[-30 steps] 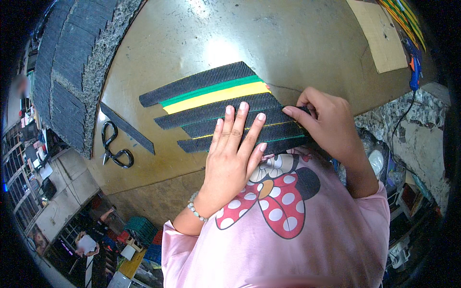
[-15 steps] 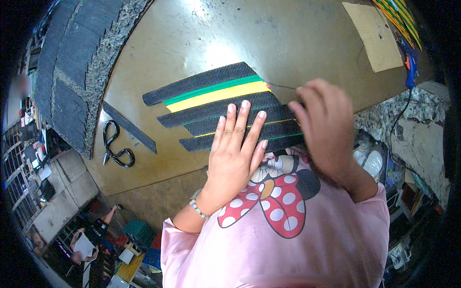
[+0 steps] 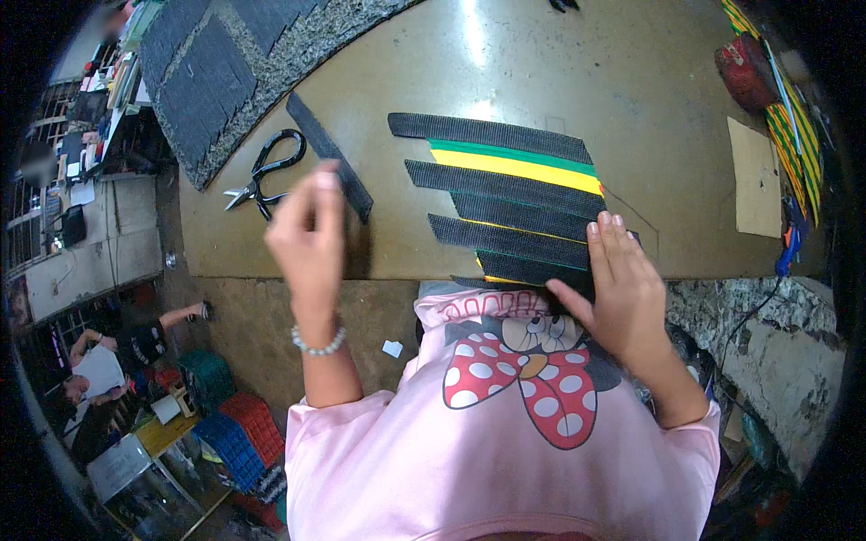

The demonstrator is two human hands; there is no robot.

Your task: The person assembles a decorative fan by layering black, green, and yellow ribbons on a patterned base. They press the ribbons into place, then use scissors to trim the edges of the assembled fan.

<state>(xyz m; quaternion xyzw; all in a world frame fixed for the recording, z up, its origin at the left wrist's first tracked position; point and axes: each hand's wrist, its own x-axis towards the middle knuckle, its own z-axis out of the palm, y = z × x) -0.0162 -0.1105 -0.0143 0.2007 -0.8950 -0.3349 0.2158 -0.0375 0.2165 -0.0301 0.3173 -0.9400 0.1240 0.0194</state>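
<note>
Slanted black webbing strips [image 3: 505,187] lie side by side on the table, with a green strip [image 3: 514,154] and a yellow strip [image 3: 519,169] showing between them. My right hand [image 3: 622,288] rests on their right end, fingers stretched out flat and thumb apart. Off to the left, my left hand [image 3: 308,243] is at a loose black strip [image 3: 312,126] and partly covers the scissors [image 3: 256,187]. Its fingers are smeared by motion, so I cannot make out whether it grips the strip. The scissors have black loop handles.
A rough grey slab [image 3: 271,86] bearing dark pieces stands at the far left. At the right lie a cardboard sheet [image 3: 755,180], a dark red object [image 3: 747,72], striped yellow-green strips [image 3: 798,149] and a blue tool [image 3: 791,239] with a cord. A person is in the lower left background.
My left hand has left the webbing strips and moved left to the loose black strip. My right hand, raised and blurred before, now lies on the webbing's right end. The view has shifted.
</note>
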